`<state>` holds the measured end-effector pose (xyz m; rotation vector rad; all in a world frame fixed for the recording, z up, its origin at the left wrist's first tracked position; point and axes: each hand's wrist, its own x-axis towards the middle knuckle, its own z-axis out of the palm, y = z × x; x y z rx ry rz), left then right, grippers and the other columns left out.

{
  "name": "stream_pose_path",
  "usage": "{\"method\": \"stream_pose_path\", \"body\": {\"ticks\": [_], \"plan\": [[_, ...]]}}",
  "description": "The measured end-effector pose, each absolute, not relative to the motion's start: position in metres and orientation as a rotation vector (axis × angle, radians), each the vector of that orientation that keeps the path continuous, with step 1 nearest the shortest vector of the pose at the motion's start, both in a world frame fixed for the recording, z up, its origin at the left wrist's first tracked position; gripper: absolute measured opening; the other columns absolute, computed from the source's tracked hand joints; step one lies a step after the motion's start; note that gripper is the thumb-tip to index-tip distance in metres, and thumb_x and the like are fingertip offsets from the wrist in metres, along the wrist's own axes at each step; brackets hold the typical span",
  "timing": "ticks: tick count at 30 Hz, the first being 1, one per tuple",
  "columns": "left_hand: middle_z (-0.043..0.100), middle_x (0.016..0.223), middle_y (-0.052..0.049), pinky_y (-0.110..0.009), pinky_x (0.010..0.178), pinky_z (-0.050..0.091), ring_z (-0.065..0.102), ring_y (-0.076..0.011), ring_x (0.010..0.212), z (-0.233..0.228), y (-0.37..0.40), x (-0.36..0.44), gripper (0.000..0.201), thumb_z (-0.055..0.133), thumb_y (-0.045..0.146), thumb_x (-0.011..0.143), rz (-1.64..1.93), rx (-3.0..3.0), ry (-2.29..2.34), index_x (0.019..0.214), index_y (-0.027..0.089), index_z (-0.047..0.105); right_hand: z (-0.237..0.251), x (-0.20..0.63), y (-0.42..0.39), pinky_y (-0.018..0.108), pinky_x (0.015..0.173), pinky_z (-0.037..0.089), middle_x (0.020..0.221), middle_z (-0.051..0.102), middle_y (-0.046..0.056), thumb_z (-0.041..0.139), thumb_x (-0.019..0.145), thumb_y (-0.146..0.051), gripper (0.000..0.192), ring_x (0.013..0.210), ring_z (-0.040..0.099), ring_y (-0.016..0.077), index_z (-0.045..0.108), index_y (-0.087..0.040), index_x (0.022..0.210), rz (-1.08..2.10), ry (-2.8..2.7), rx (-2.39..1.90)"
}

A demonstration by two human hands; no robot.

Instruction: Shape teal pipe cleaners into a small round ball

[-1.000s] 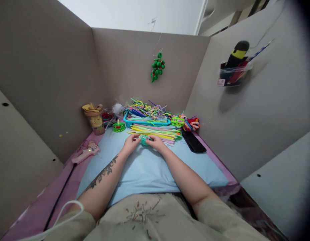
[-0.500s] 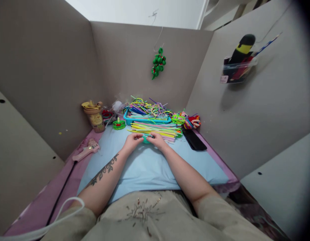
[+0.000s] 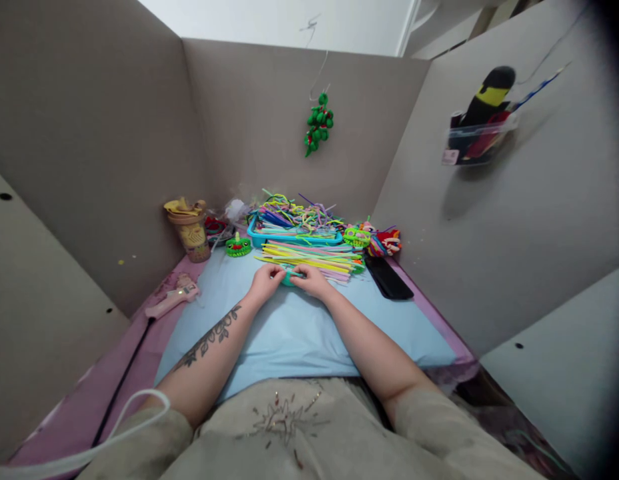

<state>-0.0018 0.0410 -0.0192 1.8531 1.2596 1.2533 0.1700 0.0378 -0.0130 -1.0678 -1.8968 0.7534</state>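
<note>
Shifted since the earlier frame: the fingers of both hands, slightly, about the teal piece; the viewpoint, slightly, as well. Goods on the counter keep their places.

Teal piece, one: at the middle of the scene, near side of the stems, between the two hands and partly hidden by them; details too small to tell.

Left hand, one: fingers narrow, pinching the left side of the teal piece. Tattooed forearm.

Right hand, one: fingers narrow, pinching the right side of the same piece.

Stems, one row: yellow, green, pink and lilac, lying crosswise just beyond the hands.

Tray, blue: far side of the row, heaped with a multicoloured tangle.

Green figure: left of the row, red marks, pale tip on top.

Lime figure: at the tray's right end; coloured bundle beside it.

Black slab: right, near side of the bundle.

Cup: far left, lidded.

Glue gun: left, pink, with dark cord.

Sheet, light blue: under the hands, spread over the pink-covered counter.

Green ornament: hung on the far panel.

Clear tub: on the right panel, filled.
</note>
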Motion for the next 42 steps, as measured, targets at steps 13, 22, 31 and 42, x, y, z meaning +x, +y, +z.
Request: {"method": "stream_pose_path", "body": {"ticks": [13,22,31,42], "plan": [[0.057,0.076,-0.003,-0.027,0.069,0.043,0.053,-0.0153,0.074,-0.008,0.024,0.0,0.009,0.054,0.019,0.077,1.299,2.229,1.274,0.075,0.018,0.063,-0.01,0.169,0.036,0.021,0.058,0.034,0.065,0.052,-0.004,0.06,0.07,-0.033,0.017,0.059,0.042,0.0095,0.059,-0.016,0.072,0.834,-1.863,-1.027],[0.06,0.067,-0.001,-0.026,0.065,0.042,0.053,-0.0141,0.065,-0.012,0.037,-0.001,0.014,0.056,0.028,0.07,1.348,1.772,1.268,0.068,0.015,0.061,-0.017,0.167,0.037,0.02,0.054,0.034,0.068,0.052,-0.004,0.068,0.063,-0.032,0.026,0.056,0.042,0.0079,0.058,-0.017,0.082,0.993,-1.73,-0.969],[0.061,0.065,-0.001,-0.024,0.064,0.042,0.054,-0.0136,0.065,0.0,0.041,-0.019,0.012,0.06,0.025,0.069,1.133,1.999,1.18,0.065,0.014,0.063,-0.015,0.17,0.038,0.02,0.053,0.033,0.062,0.054,-0.004,0.07,0.06,-0.036,0.028,0.053,0.042,0.0078,0.063,-0.015,0.077,1.065,-1.746,-0.972],[0.064,0.089,-0.006,-0.028,0.076,0.047,0.059,-0.0156,0.082,-0.004,0.033,-0.017,0.018,0.056,0.023,0.082,1.286,2.43,1.042,0.094,0.022,0.069,-0.016,0.17,0.041,0.02,0.056,0.034,0.065,0.05,-0.005,0.07,0.062,-0.034,0.027,0.057,0.043,0.0082,0.057,-0.017,0.079,1.083,-1.715,-0.923]]}}
